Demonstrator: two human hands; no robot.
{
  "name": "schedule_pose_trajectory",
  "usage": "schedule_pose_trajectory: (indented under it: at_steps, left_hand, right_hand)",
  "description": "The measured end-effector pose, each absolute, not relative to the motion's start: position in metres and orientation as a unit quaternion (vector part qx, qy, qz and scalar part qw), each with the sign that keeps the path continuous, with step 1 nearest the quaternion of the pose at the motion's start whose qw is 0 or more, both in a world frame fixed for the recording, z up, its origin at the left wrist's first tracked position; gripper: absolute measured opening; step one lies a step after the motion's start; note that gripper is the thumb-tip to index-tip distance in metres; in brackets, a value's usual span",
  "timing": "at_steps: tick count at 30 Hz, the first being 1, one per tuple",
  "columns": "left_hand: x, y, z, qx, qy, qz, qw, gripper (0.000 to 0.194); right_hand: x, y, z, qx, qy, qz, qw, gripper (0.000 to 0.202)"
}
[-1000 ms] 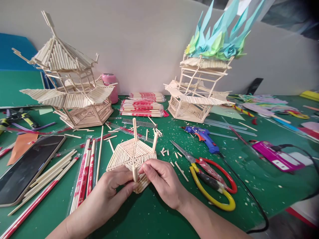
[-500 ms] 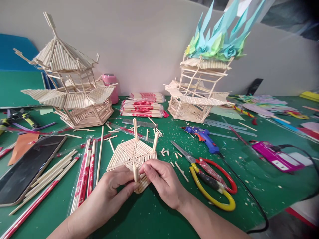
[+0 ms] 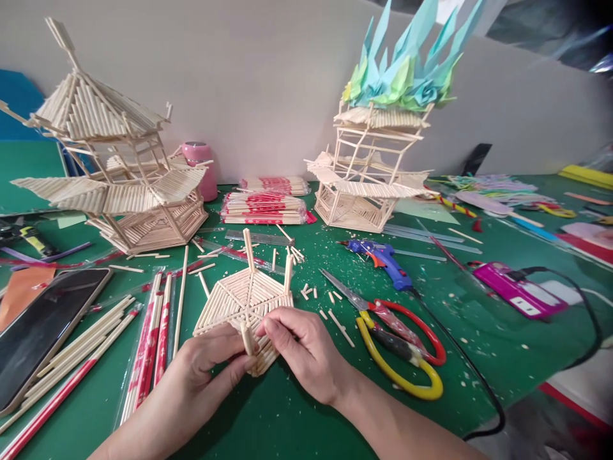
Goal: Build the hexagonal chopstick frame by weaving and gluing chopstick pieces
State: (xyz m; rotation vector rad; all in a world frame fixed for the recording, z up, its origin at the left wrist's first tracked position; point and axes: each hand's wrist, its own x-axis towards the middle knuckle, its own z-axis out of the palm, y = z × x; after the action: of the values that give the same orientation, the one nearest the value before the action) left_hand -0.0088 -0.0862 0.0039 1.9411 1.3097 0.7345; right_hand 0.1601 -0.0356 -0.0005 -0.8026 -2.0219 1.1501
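Note:
A hexagonal base of pale wooden sticks lies on the green table, its sticks laid in triangular sections. Two short stick posts stand upright at its far and right corners. At the near corner is another short stick post, leaning slightly, which my left hand pinches low down between thumb and fingers. My right hand is closed just to the right of this post, over the base's edge. Its thumb and index finger are together at the post's side; what they grip, if anything, is hidden.
Scissors and a blue glue gun lie to the right. Stick pavilions stand at back left and back right, wrapped chopstick packs between them. A phone and loose sticks are at left.
The view has shifted, so most things appear farther left. The near post now tilts more to the left, with both hands still at it.

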Motion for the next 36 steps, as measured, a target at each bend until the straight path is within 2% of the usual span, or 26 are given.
schedule_pose_trajectory:
  at_steps: [12, 27, 36]
  left_hand:
    - [-0.0087, -0.0835, 0.0044, 0.761, 0.482, 0.296, 0.319, 0.013]
    - [-0.0062, -0.0820, 0.0084, 0.727, 0.466, 0.307, 0.399, 0.015]
    - [-0.0081, -0.0820, 0.0078, 0.721, 0.469, 0.316, 0.401, 0.017]
  right_hand:
    - [0.1630, -0.0332, 0.0003, -0.303, -0.755, 0.472, 0.339, 0.029]
    - [0.1587, -0.0328, -0.0019, -0.303, -0.774, 0.457, 0.318, 0.026]
    - [0.1582, -0.0333, -0.0006, -0.306, -0.777, 0.451, 0.315, 0.025]
